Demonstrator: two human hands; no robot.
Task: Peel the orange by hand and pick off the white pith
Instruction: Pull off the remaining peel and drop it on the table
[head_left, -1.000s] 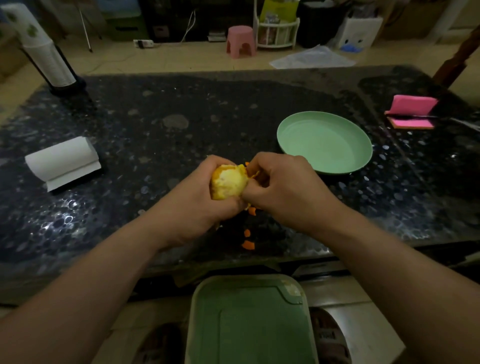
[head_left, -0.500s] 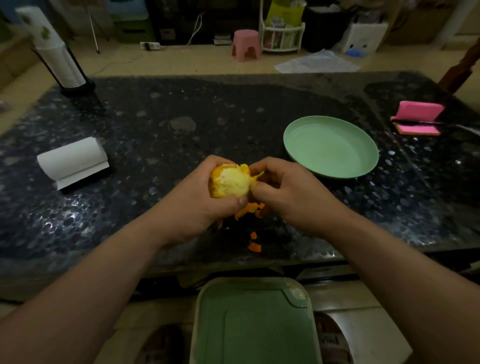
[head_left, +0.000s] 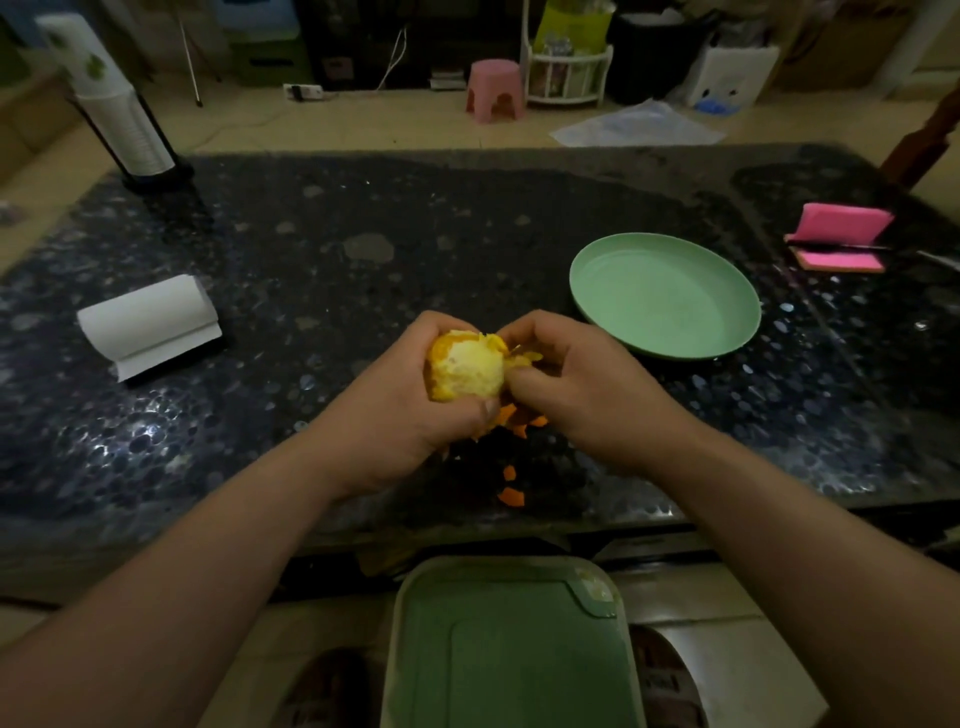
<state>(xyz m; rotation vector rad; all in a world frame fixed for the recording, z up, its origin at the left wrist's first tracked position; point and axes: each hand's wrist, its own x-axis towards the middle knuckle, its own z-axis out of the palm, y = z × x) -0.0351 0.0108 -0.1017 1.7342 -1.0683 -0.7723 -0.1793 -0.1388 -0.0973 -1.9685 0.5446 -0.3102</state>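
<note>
Far left, I'm seeing a white stack of paper cups (head_left: 122, 119) standing in a black holder at the back corner of the dark stone table (head_left: 337, 223). A paper roll (head_left: 148, 325) is lying nearer me.

Centre: left hand (head_left: 395, 415) is gripping the orange (head_left: 467, 366), fingers curled round it, holding it above the table's near edge. Mostly white pith is facing me, with orange skin showing on its left side. Right hand (head_left: 582, 384) is touching the fruit's right side, fingertips pinching a strip of peel (head_left: 524, 357). Peel scraps (head_left: 511, 493) are lying on the table under the hands. A green tray (head_left: 509, 649) is showing below the table edge.

Right: a green plate (head_left: 670, 296) is sitting near the hands, and a pink sponge (head_left: 839, 239) is lying at the far right.
</note>
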